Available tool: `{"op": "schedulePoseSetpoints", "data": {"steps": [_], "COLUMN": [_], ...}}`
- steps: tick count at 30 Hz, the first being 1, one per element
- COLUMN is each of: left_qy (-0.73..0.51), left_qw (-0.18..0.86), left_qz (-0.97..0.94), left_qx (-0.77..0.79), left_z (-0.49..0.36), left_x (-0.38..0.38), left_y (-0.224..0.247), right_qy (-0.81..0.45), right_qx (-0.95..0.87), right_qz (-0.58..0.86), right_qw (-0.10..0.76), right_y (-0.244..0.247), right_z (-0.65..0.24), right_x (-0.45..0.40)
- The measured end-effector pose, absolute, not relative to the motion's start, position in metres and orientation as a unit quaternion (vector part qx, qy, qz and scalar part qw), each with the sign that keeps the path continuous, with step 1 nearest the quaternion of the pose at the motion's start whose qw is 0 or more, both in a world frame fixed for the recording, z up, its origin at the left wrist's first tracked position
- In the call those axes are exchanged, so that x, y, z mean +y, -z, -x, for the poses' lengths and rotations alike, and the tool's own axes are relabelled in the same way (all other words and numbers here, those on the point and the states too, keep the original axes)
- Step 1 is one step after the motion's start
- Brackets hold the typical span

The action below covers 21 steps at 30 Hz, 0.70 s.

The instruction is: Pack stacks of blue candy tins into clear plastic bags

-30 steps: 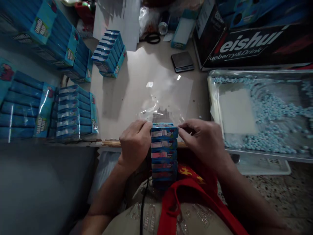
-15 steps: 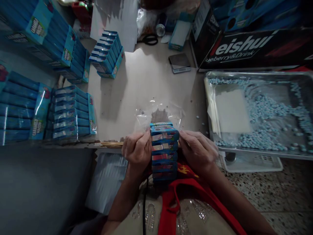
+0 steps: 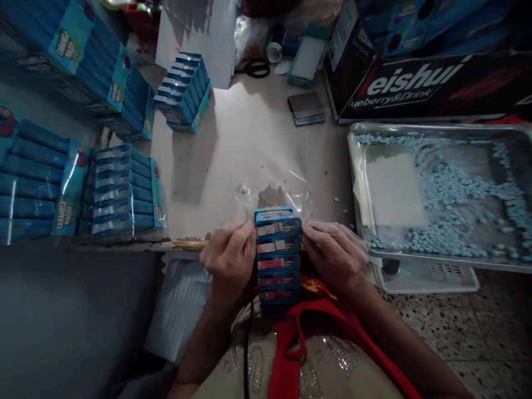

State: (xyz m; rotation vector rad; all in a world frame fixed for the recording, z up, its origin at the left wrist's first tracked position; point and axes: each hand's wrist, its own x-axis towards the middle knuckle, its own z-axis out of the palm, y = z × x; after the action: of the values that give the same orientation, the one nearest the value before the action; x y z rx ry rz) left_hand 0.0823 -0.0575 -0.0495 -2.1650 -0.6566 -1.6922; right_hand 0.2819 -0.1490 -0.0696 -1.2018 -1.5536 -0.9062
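Observation:
A display pack of blue candy boxes [image 3: 278, 255] stands at the table's front edge, close to my body. Clear plastic film [image 3: 293, 185] spreads around its far end. My left hand [image 3: 228, 255] is closed in a pinch at the pack's left side, on the edge of the film. At the right side, my right hand [image 3: 334, 252] pinches the film beside the pack's upper corner. The fingertips of both hands are close to the box sides, and the film between them is thin and hard to see.
More blue packs [image 3: 124, 188] stand at the left, another [image 3: 185, 91] farther back. A metal tray [image 3: 440, 257] of pale blue candies lies right, below a black carton [image 3: 415, 83]. Scissors [image 3: 255, 68] and a small scale [image 3: 306, 108] lie toward the back.
My left hand has moved slightly left, away from the pack. My right hand has shifted very little, and the film's outline beyond the pack has changed shape.

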Motion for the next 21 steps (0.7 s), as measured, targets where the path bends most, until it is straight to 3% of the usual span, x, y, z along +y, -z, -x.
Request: {"op": "schedulePoseSetpoints", "data": {"steps": [3,7,12,21], "left_qy": [0.578,0.613,0.576,0.541], "left_qw": [0.199,0.151,0.021,0.002], "left_qz": [0.772,0.736,0.743,0.802], "left_qx": [-0.175,-0.244,-0.341,-0.253], "left_z": [-0.074,-0.083,-0.098,-0.079], "left_x": [-0.055,-0.033,-0.006,-0.020], "left_y": [0.075,0.101,0.103,0.098], "right_qy": [0.342,0.293,0.233,0.250], "right_qx": [-0.625,-0.557,-0.553,-0.612], "right_qz": [0.479,0.528,0.552,0.519], "right_qw": [0.513,0.570,0.579,0.542], "right_y": [0.078,0.091,0.102,0.111], "right_z": [-0.280,-0.278,-0.282,-0.279], "right_x": [-0.143,-0.123,-0.109,-0.129]}}
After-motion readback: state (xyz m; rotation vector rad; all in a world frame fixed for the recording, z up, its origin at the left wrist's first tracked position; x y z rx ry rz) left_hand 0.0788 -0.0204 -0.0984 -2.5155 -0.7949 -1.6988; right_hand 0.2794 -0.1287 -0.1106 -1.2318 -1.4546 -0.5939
